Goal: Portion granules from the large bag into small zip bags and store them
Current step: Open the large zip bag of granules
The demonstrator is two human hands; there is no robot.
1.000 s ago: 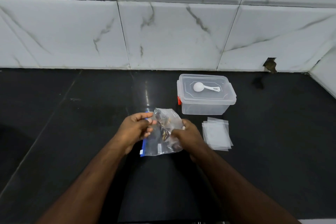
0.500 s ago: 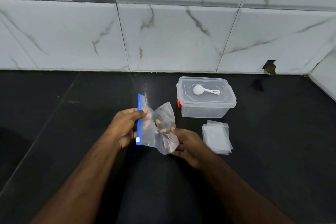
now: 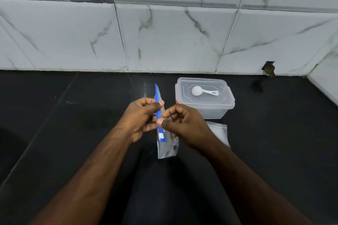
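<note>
A clear large zip bag (image 3: 167, 149) with a blue zip strip and a white slider stands edge-on over the black counter, dark granules showing near its bottom. My left hand (image 3: 140, 117) grips the blue strip between thumb and fingers. My right hand (image 3: 182, 124) pinches the same strip just below, right beside the left thumb. A stack of small clear zip bags (image 3: 219, 130) lies on the counter to the right, partly behind my right wrist.
A clear lidded plastic box (image 3: 204, 97) with red latches stands behind the hands, a white scoop (image 3: 203, 91) lying on its lid. Marble-look wall tiles (image 3: 164, 38) close the back and the right corner. Black counter (image 3: 73, 124) spreads left and right.
The large bag has turned from flat and crumpled to upright and edge-on. My right hand left the bag's lower corner and came up to the blue strip beside my left hand.
</note>
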